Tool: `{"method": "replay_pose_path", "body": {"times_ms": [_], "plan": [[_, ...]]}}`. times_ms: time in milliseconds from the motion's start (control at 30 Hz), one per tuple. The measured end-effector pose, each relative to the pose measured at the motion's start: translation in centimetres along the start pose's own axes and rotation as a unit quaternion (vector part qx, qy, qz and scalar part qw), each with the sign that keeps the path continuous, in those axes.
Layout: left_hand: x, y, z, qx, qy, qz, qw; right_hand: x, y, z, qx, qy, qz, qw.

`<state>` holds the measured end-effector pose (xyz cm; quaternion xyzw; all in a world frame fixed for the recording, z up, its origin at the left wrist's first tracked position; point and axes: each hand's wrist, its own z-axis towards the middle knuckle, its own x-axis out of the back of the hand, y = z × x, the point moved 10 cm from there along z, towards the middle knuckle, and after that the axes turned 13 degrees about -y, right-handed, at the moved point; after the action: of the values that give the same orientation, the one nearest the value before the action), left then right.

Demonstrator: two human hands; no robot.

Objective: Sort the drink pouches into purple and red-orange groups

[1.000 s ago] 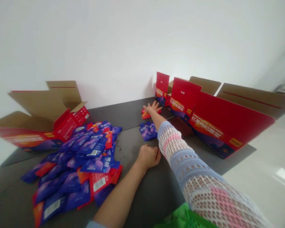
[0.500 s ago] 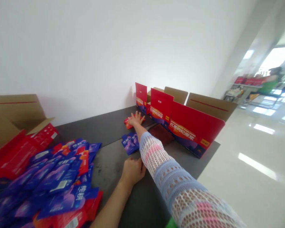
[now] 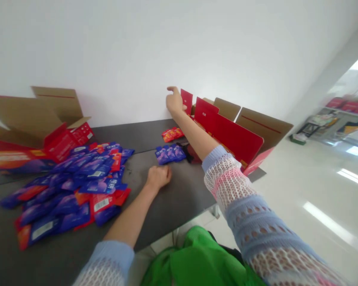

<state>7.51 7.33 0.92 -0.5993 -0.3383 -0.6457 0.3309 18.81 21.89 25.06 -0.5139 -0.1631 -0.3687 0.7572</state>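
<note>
My left hand [image 3: 158, 177] rests on the dark tabletop as a closed fist, with nothing visible in it. Just beyond it lies a short row of blue-purple pouches [image 3: 170, 154]. Farther back is a row of red-orange pouches [image 3: 172, 134]. My right hand [image 3: 174, 101] is raised above the far end of the table, near the red boxes. Its index finger points left and the thumb stands apart; the other fingers are curled, and I see nothing held. A dark reddish-brown flat thing [image 3: 192, 154] lies partly hidden under my right forearm.
On the left, blue and red pouches [image 3: 92, 169] lie in a loose pile before an opened cardboard box [image 3: 56, 107]. Several open red boxes [image 3: 237, 133] line the right side of the table [image 3: 179, 198]. A white wall stands behind. Beyond the table's right edge is a shiny floor.
My right hand has lifted off the red-orange pouches and up, its spread fingers now mostly curled. My left fist stays on the table. The view has shifted, showing more of the near edge.
</note>
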Motion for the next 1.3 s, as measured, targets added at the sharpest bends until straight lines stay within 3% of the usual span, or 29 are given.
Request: {"method": "replay_pose_path", "body": {"times_ms": [100,167,200,300,433,500,567,667,767,833,900,967,1033,1167,1300], "plan": [[0.6,-0.1,-0.6,0.019,0.017,0.010,1.000,0.1,-4.8,-7.5,0.081,-0.045,-0.060,0.994],[0.8,-0.5,-1.2,0.045,0.022,0.017,0.999,-0.8,-5.7,-14.3,0.126,-0.100,-0.097,0.982],[0.9,-0.8,-1.6,0.063,0.022,0.020,0.998,-1.3,-5.0,-17.5,0.134,-0.131,-0.099,0.977],[1.1,-1.7,-2.9,0.107,0.028,0.034,0.993,-3.1,1.0,-24.6,0.075,-0.241,-0.073,0.965],[2.2,-1.3,-3.9,0.090,0.033,0.062,0.993,-4.5,10.5,-29.3,-0.066,-0.335,-0.102,0.934],[3.8,-1.4,-3.9,0.102,0.042,0.072,0.991,-5.0,12.4,-30.5,-0.084,-0.371,-0.115,0.917],[6.4,-2.2,-3.9,0.143,0.060,0.067,0.986,-5.5,11.9,-31.0,-0.054,-0.388,-0.131,0.911],[10.3,-3.5,-3.7,0.190,0.066,0.046,0.978,-7.8,9.6,-31.0,0.007,-0.422,-0.132,0.897],[11.9,-5.5,-3.4,0.239,0.007,0.033,0.971,-10.7,7.1,-30.8,0.069,-0.441,-0.133,0.885],[10.5,-6.7,-3.2,0.231,-0.088,0.047,0.968,-12.3,5.5,-30.5,0.116,-0.433,-0.146,0.882],[7.4,-7.7,-3.9,0.196,-0.205,0.048,0.958,-13.5,3.9,-30.4,0.175,-0.415,-0.156,0.879],[4.4,-9.0,-5.8,0.190,-0.273,0.041,0.942,-14.3,2.3,-30.5,0.238,-0.395,-0.158,0.873],[3.2,-10.6,-7.7,0.216,-0.240,0.061,0.945,-14.9,0.9,-30.8,0.297,-0.382,-0.157,0.861],[3.9,-10.8,-10.1,0.206,-0.043,0.144,0.967,-15.7,-0.5,-32.1,0.399,-0.381,-0.157,0.819],[2.9,-10.2,-10.5,0.172,0.008,0.064,0.983,-16.3,0.3,-32.4,0.441,-0.401,-0.144,0.790]]}}
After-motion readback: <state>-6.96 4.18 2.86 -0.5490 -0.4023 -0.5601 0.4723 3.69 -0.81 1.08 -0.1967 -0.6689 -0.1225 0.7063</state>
